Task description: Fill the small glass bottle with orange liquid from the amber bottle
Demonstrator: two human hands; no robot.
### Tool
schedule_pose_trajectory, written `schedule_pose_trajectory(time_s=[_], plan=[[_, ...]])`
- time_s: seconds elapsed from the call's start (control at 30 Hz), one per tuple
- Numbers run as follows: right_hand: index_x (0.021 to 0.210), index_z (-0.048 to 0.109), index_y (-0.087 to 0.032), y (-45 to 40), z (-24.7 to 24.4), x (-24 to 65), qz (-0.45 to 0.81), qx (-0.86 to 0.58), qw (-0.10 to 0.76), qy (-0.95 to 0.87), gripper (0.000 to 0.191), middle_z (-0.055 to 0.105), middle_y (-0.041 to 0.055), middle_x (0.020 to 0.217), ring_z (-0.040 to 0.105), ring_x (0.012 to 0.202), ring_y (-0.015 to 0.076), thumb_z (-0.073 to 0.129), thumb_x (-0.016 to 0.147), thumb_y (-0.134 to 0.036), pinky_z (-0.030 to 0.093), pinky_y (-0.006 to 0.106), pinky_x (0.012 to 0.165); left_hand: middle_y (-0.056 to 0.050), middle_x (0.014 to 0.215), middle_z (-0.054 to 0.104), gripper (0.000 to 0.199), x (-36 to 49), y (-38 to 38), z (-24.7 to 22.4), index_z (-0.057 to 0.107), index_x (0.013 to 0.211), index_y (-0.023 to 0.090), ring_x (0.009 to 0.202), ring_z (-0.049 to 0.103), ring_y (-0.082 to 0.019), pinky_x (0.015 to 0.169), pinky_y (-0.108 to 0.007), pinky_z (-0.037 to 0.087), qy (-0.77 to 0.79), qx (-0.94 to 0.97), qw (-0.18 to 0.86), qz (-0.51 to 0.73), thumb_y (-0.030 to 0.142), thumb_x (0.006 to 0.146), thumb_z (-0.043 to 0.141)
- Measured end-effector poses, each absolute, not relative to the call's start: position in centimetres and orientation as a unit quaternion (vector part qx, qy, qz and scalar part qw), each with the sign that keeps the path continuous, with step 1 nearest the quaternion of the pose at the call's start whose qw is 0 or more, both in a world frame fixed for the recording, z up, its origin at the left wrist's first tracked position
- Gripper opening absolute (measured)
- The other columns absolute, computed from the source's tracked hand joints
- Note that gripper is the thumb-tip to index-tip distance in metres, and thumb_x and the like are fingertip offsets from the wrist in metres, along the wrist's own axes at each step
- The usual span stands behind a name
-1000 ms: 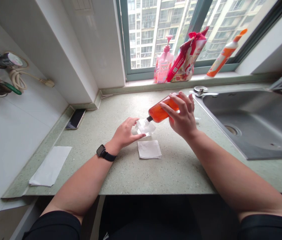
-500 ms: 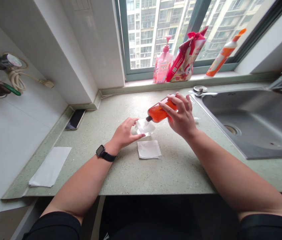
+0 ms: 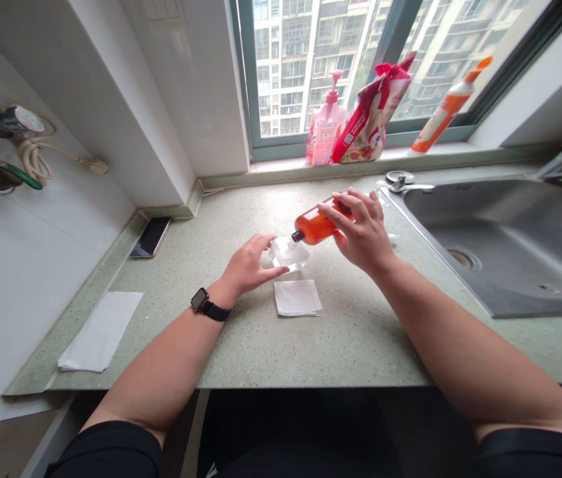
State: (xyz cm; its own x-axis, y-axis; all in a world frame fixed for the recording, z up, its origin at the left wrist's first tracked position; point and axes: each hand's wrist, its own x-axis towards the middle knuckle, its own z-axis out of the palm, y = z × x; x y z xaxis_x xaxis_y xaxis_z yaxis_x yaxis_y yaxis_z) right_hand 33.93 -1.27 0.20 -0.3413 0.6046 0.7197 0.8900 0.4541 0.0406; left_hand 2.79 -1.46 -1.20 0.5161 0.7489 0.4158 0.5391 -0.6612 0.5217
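Near the middle of the frame, on the speckled green stone worktop, the person's two hands work close together. The right hand is closed around the shoulder of an orange-filled plastic bottle, its fingers wrapped over the top. The bottle is tilted neck-down, and that angle seems chosen to bring its black tip to the top of a small clear container. The left hand, with a black-strapped smartwatch on its wrist, is cupped over the container's left side, its fingers curved against it. This looks like a steadying hold, keeping a light object from shifting under the bottle's tip. The container sits on the worktop just above a folded white tissue, which lies close to both hands.

Farther left lie a white paper napkin and a dark smartphone against the wall. To the right is a stainless steel sink. Along the windowsill at the top of the frame stand a pink pump bottle, a red-and-white pouch and an orange-capped bottle.
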Motion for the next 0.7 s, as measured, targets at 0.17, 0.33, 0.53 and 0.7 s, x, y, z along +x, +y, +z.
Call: schedule_pose_trajectory(time_s=[0.17, 0.33, 0.53, 0.7], plan=[[0.163, 0.043, -0.048, -1.4, 0.6, 34.0, -0.152, -0.508, 0.295, -0.795, 0.082, 0.057, 0.0059, 0.156, 0.045, 0.153, 0.0408, 0.064, 0.091, -0.014, 0.028, 0.075, 0.129, -0.009, 0.120, 0.070, 0.061, 2.7, -1.4, -1.0, 0.058, 0.138, 0.023, 0.109, 0.071, -0.028, 0.094, -0.046, 0.060, 0.381, 0.853, 0.177, 0.309, 0.051, 0.090, 0.084], [0.161, 0.047, -0.039, -1.3, 0.7, 33.6, -0.090, -0.509, 0.342, -0.784, 0.073, 0.060, 0.0113, 0.151, 0.054, 0.144, 0.0394, 0.067, 0.093, -0.025, 0.042, 0.068, 0.122, -0.009, 0.120, 0.070, 0.062, 2.5, -1.3, -1.0, 0.059, 0.138, 0.023, 0.110, 0.071, -0.029, 0.097, -0.047, 0.059, 0.381, 0.854, 0.181, 0.304, 0.051, 0.089, 0.084], [0.159, 0.046, -0.028, -1.2, 0.4, 33.3, -0.013, -0.507, 0.401, -0.763, 0.076, 0.065, 0.0151, 0.147, 0.061, 0.137, 0.0387, 0.075, 0.090, -0.040, 0.050, 0.061, 0.117, -0.009, 0.121, 0.071, 0.062, 2.2, -1.1, -0.8, 0.058, 0.137, 0.022, 0.113, 0.071, -0.029, 0.099, -0.048, 0.059, 0.382, 0.856, 0.191, 0.291, 0.047, 0.087, 0.086], [0.145, 0.055, -0.022, -1.0, -0.5, 33.1, 0.040, -0.569, 0.384, -0.727, 0.074, 0.074, 0.0159, 0.132, 0.072, 0.117, 0.0379, 0.080, 0.084, -0.057, 0.059, 0.055, 0.099, -0.011, 0.123, 0.070, 0.060, 2.0, -0.9, -0.9, 0.057, 0.135, 0.021, 0.113, 0.070, -0.030, 0.101, -0.050, 0.058, 0.383, 0.858, 0.197, 0.281, 0.042, 0.087, 0.086]])
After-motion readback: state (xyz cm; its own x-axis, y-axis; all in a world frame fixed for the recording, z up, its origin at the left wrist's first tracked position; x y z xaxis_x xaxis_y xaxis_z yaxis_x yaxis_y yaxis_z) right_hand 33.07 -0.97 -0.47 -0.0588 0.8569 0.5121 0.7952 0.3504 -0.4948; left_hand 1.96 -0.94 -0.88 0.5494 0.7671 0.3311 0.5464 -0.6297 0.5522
